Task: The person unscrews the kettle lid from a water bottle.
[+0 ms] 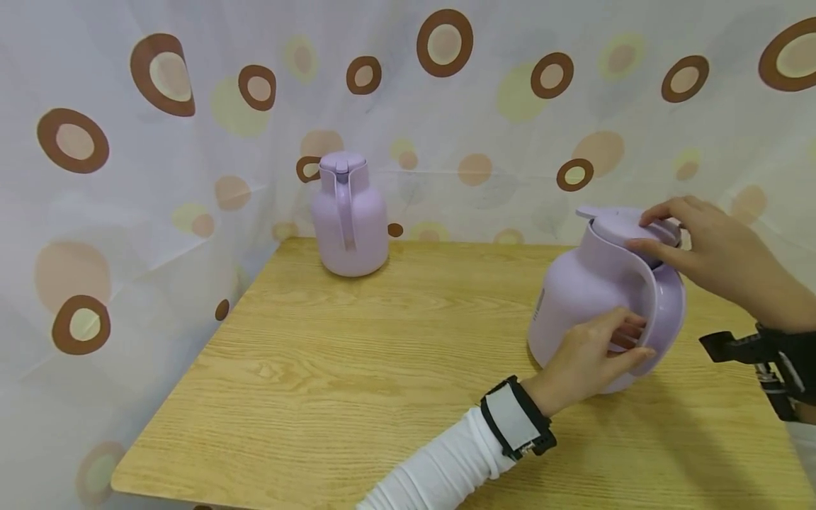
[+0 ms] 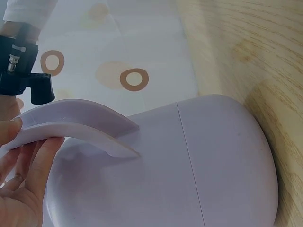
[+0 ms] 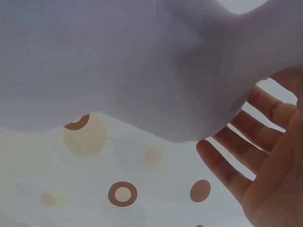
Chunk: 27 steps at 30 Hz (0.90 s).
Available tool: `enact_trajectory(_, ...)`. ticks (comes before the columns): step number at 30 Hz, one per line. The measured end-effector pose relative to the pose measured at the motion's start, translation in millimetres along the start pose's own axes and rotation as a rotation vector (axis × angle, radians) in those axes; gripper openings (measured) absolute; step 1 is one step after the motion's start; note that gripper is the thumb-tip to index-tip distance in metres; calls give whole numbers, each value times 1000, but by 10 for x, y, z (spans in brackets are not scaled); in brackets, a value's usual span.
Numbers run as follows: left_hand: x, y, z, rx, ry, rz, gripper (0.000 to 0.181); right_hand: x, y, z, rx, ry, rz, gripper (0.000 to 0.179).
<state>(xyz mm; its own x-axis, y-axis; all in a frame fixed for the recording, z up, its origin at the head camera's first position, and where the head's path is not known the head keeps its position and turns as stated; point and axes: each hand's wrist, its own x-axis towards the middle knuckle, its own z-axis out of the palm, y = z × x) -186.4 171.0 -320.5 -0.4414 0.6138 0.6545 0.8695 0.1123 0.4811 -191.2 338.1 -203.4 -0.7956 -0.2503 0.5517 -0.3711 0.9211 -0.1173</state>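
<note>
A lilac thermos jug point(image 1: 576, 283) stands slightly tilted at the right of the table in the head view. My left hand point(image 1: 593, 350) holds its handle point(image 1: 669, 312). In the left wrist view, the left thumb and fingers point(image 2: 40, 165) pinch that handle near its upper end. My right hand point(image 1: 720, 248) is at the top, with thumb and fingers gripping the round lid point(image 1: 621, 225). A dark gap shows beneath the lid near the handle. The right wrist view has the fingers point(image 3: 227, 172) spread along a lilac edge; the jug's body fills the upper part.
A second lilac thermos jug point(image 1: 366, 212) stands upright at the table's back left, its handle facing me. The wooden table point(image 1: 331, 397) ends on the left at a slanting edge. A white curtain point(image 1: 421, 127) with coloured circles hangs behind and at the left.
</note>
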Motion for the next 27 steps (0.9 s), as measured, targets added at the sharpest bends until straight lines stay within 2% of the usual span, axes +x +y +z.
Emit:
enact_trajectory(4,2,-5,7,4,3,1,30,-36,60,-12,48,-2,-58,31)
enact_trajectory(11,5,-1,12,-9,8,-9,30,-40,201,7,94,62,-265,27)
enact_trajectory(13,4,-3,13,-6,12,-6,30,-38,184,-5,98,56,-286,31)
enact_trajectory(14,3,-5,14,-5,13,-4,30,-41,166,-10,90,50,-279,33)
enact_trajectory(18,3,-12,19,0,16,2,30,-42,57,-29,45,-4,-160,33)
enact_trajectory(21,5,-13,19,-1,15,0,30,-18,-18,-17,-8,-3,-86,31)
enact_trajectory(27,0,-20,25,2,13,0,30,38,-49,43,-72,77,-112,30)
